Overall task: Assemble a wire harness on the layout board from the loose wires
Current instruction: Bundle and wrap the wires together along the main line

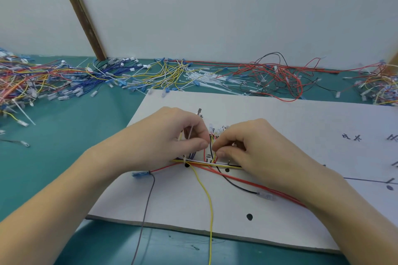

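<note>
Both hands (210,146) pinch the wire bundle (212,153) on the layout board (280,118); the cable tie (190,133) needs cinching next, I judge.

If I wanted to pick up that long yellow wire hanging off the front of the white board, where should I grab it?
Probably pinch the yellow wire on its bare stretch across the layout board, coming from the front edge. There it lies alone, below both hands; further up it joins the bundle.
</note>
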Tool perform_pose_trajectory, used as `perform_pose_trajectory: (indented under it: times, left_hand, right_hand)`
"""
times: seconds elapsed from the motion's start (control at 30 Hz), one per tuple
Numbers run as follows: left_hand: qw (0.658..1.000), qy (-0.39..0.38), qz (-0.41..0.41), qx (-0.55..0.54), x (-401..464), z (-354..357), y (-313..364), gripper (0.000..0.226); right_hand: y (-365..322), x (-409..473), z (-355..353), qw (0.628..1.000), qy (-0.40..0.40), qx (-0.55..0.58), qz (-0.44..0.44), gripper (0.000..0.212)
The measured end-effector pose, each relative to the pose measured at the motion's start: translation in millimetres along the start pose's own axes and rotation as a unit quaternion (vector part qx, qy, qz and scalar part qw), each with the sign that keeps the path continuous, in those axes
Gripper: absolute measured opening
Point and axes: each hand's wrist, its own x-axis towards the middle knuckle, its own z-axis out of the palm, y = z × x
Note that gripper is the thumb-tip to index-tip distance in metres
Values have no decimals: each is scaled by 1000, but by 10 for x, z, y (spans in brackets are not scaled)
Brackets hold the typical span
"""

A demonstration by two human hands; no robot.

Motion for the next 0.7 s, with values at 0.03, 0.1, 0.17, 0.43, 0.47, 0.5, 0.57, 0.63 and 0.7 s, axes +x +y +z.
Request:
perform_pose_trajectory:
  times: [0.03,0.1,0.17,0.43,0.47,0.5,0.57,0.63,0.7]
  left_hand:
    - [1000,10,-2,-15,9,-5,-6,5]
    - [999,16,-16,-41,34,-13,-32,4]
    - [995,5,-35,-89,44,-20,-54,6]
    - [985,17,-46,-164,20,91,-147,11]
    - [985,23,-41,-165,9,106,-148,12]
    - [986,34,-36,-161,1,124,-145,13]
    - [987,66,-25,-143,-3,155,-138,14]
    - [988,88,-18,-123,-2,183,-125,14]
    - [986,91,-27,-137,1,225,-124,13]
  right_hand:
    - [2,1,4,1000,1,3,-3,12]
    - [9,0,1,1000,4,14,-7,10]
    - [11,-1,0,1000,9,20,-10,8]
    - [10,-8,19,998,52,2,27,12]
    - [13,1,16,998,61,11,32,14]
    - [12,8,11,997,65,27,38,15]
    - [6,10,0,995,53,68,47,15]
    - [4,-3,-21,992,32,103,59,13]
    - [19,-22,-49,988,22,134,70,12]
